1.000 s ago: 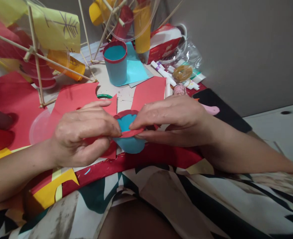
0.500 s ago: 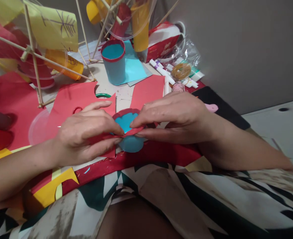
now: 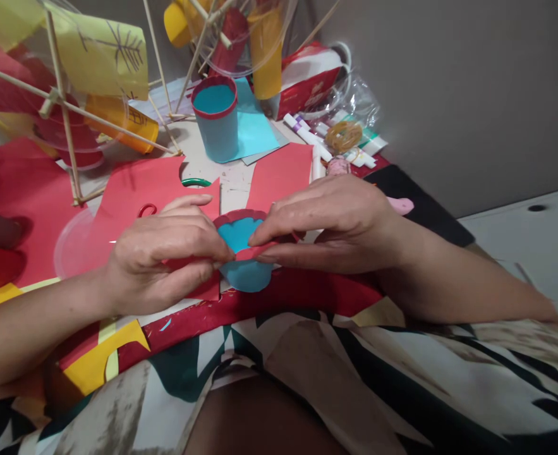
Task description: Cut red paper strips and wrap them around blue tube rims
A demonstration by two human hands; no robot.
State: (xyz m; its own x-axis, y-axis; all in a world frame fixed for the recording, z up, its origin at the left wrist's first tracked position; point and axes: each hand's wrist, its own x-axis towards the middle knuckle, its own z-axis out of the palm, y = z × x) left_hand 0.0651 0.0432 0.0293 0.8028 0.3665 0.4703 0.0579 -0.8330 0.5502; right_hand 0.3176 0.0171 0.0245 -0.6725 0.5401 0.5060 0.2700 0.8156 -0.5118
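Observation:
A small blue paper cup point(image 3: 246, 278) with a red paper strip point(image 3: 246, 254) along its rim is between my hands, near the table's front edge. The far part of the strip has a scalloped edge. My right hand point(image 3: 330, 221) pinches the rim from the right, its fingertips inside the cup and its thumb outside. At the left side of the rim is my left hand point(image 3: 165, 249), fingers curled, with the index fingertip on the red strip and the thumb below. How firmly the left fingertips grip is partly hidden.
A larger blue cup with a red rim point(image 3: 216, 129) stands behind. Stick frames point(image 3: 65, 120) with coloured cups rise at the left. Red paper sheets point(image 3: 136, 183) lie around. White glue tubes or markers point(image 3: 307, 136) and rubber bands point(image 3: 344, 137) are at the back right.
My left thumb has slid back to the left, away from the strip, showing more of the red rim. The right hand keeps its pinch almost unmoved.

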